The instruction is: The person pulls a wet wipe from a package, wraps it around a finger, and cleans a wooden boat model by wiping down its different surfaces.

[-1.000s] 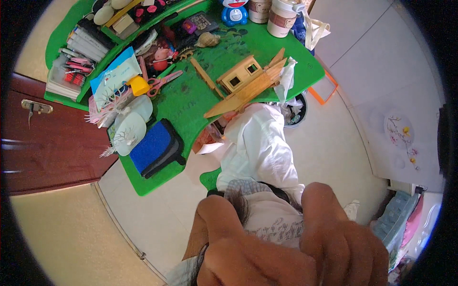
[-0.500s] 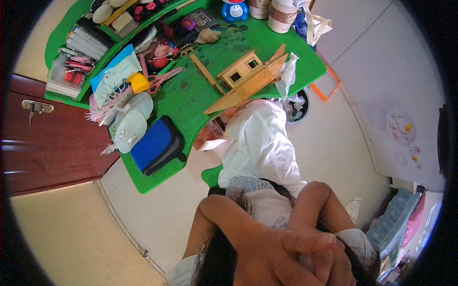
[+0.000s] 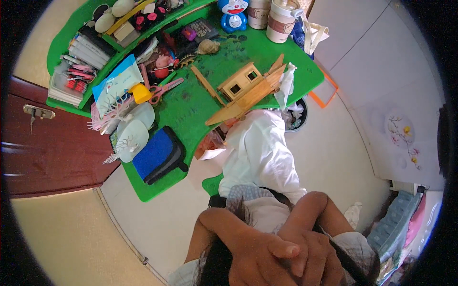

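Close to the lower edge, my left hand [image 3: 257, 260] and my right hand [image 3: 315, 255] are together, overlapping in the middle. A thumb lies across the gap between them. The fingers that show are bent and pressed together; their tips run out of view, and whatever they hold is hidden. Nothing on the desk is touched by either hand. Ahead, across my knees' side of the green desk [image 3: 191, 107], rests a wooden model boat [image 3: 238, 102] with a small windowed cabin. Beside its right end hangs a crumpled white tissue [image 3: 286, 86].
Pink scissors [image 3: 167, 90], a blue pouch [image 3: 155, 152] and pale discs [image 3: 132, 138] lie on the desk's left. At the back stand a blue figurine [image 3: 234, 16] and lidded cups [image 3: 280, 24]. Below the right edge is a waste bin [image 3: 301, 117]. A dark red door [image 3: 52, 143] is at left.
The thumb over my joined hands has shifted left, and my right hand's fingers show more. Both forearms sit slightly lower. The desk's near part appears slightly lower in view; the boat stays in place.
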Available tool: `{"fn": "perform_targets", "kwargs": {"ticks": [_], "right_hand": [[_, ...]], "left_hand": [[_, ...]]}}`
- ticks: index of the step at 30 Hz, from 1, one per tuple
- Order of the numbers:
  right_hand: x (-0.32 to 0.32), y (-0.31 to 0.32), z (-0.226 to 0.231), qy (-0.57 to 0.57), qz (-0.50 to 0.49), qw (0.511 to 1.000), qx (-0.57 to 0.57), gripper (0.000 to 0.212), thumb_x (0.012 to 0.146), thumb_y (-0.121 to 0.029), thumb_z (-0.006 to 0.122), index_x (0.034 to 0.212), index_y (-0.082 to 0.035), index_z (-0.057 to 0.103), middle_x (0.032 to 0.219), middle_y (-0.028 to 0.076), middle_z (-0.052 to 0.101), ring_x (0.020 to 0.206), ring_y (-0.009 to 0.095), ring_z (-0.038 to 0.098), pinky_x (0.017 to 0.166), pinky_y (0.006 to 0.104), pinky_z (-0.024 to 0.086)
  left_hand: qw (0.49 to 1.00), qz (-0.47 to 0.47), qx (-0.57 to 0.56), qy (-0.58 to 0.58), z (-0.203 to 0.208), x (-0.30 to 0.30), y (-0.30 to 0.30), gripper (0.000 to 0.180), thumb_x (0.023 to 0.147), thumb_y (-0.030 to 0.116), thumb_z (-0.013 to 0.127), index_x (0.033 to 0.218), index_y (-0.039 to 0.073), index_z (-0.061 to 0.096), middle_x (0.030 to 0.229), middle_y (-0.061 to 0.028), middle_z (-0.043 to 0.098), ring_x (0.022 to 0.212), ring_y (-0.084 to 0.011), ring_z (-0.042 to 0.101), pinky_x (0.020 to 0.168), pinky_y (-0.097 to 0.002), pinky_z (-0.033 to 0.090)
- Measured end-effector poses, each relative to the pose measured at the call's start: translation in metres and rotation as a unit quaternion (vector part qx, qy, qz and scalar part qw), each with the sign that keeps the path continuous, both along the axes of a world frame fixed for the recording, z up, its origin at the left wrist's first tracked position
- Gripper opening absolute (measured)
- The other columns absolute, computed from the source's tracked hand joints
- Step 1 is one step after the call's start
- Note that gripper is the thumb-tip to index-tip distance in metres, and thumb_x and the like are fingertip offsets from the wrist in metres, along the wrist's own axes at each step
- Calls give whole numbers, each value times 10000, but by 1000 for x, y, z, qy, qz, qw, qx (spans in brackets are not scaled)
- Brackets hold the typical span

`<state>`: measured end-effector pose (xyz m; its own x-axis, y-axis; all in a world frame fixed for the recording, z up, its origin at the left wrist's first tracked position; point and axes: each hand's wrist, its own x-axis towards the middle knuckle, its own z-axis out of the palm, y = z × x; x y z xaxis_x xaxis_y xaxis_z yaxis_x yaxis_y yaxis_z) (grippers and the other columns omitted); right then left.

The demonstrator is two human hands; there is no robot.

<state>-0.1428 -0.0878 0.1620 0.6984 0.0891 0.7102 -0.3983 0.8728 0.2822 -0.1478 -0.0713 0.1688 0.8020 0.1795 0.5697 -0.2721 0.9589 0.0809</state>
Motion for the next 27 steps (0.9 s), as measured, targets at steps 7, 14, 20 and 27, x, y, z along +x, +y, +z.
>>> {"fn": "perform_targets", "kwargs": {"ticks": [7, 14, 20, 27], "right_hand": [[17, 8, -21, -50, -108, 993, -1, 348, 836, -120, 683, 1144, -5, 570, 1123, 178, 597, 935, 312, 650, 870, 378, 528], [27, -40, -113, -76, -608, 723, -319, 409, 790, -300, 762, 1004, -25, 549, 803, 154, 626, 745, 299, 634, 734, 434, 534], [41, -68, -47, -1, -525, 607, -597, 532, 663, -36, 842, 1087, -57, 521, 1086, 194, 534, 894, 260, 588, 748, 360, 486], [26, -79, -19, 74, -420, 743, -516, 256, 786, -38, 738, 940, -36, 534, 862, 169, 569, 797, 307, 624, 744, 471, 543]], "left_hand": [[999, 22, 45, -8, -11, 6, 7, 301, 820, 43, 679, 1081, 60, 529, 910, -90, 691, 989, -345, 626, 887, -527, 416], [912, 186, 362, 40, -50, 22, 50, 361, 798, 17, 696, 1098, 54, 498, 941, -99, 712, 1051, -384, 626, 949, -586, 397], [692, 289, 654, -104, -48, 38, 74, 336, 776, 38, 701, 1051, 36, 508, 1012, -140, 703, 1072, -389, 627, 954, -570, 417], [852, 191, 486, 40, -40, 28, 63, 567, 712, -42, 753, 1204, -40, 472, 974, -233, 653, 849, -253, 664, 728, -406, 526]]}}
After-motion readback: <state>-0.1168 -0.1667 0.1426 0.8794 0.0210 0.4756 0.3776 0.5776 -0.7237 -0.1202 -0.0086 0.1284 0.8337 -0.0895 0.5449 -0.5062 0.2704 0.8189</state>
